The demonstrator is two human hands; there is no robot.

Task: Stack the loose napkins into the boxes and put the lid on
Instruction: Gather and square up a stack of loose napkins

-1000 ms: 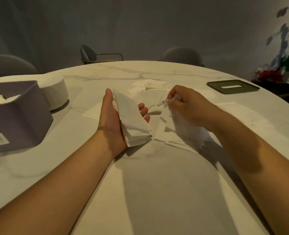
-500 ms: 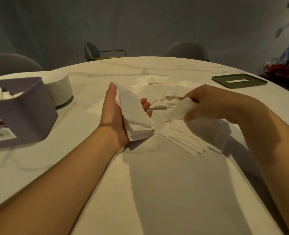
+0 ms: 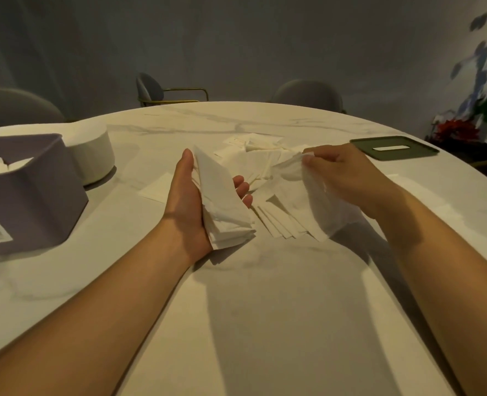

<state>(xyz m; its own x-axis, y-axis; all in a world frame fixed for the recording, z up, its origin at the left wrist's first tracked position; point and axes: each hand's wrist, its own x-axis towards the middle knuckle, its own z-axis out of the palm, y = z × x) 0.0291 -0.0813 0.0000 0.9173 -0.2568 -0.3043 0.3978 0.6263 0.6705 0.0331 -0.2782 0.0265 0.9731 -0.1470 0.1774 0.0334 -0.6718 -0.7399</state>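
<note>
My left hand [image 3: 185, 201] holds a stack of white napkins [image 3: 222, 207] on edge above the table, thumb on one side and fingertips curling round the other. My right hand [image 3: 342, 172] pinches a single napkin [image 3: 316, 204] by its top corner, and it hangs down over a fanned row of loose napkins [image 3: 276, 224]. More loose napkins [image 3: 256, 150] lie spread behind the hands. A purple box [image 3: 33, 201] with napkins inside stands at the left. A dark green lid [image 3: 393, 147] with a slot lies at the far right.
A round white container [image 3: 93, 155] sits behind the purple box. One napkin [image 3: 156, 190] lies flat left of my left hand. Chairs [image 3: 162, 90] stand around the far side of the round marble table [image 3: 265, 310]. A plant with red flowers [image 3: 459, 130] stands at the right.
My right hand picked one napkin out of the pile, lifted it and moved it right, then brought it back toward the stack. My left hand stayed in place with its stack.
</note>
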